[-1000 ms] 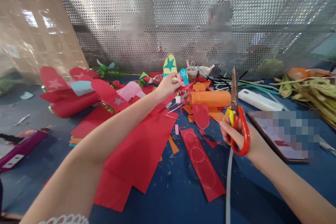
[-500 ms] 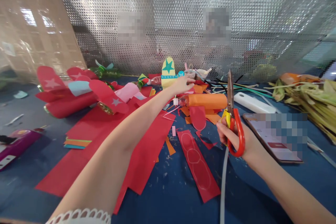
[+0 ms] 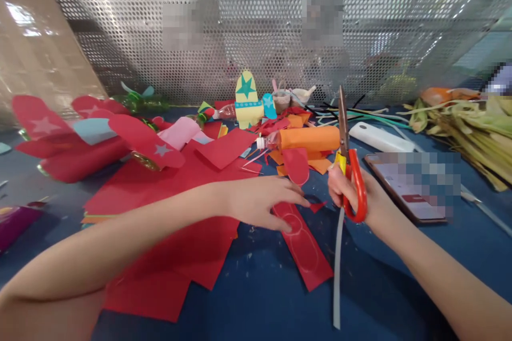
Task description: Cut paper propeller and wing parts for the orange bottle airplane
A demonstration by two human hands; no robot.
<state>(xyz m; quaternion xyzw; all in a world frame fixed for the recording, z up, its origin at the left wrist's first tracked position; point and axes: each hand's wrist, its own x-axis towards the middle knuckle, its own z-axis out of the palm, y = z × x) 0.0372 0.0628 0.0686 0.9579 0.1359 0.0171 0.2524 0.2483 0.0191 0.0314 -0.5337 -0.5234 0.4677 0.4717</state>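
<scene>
While our left forearm (image 3: 132, 229) crosses flat red paper sheets (image 3: 160, 277), we have: left hand (image 3: 262, 202), open, over one red paper strip (image 3: 310, 258) bearing pale outlines; right hand (image 3: 372, 200), clamped on red-handled metal scissors (image 3: 362, 189), blades upright.

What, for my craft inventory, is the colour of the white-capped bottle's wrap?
The wrap is orange, clearest in the head view.

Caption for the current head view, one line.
Left hand over a marked red strip, right hand holding scissors near an orange-wrapped bottle.
</scene>
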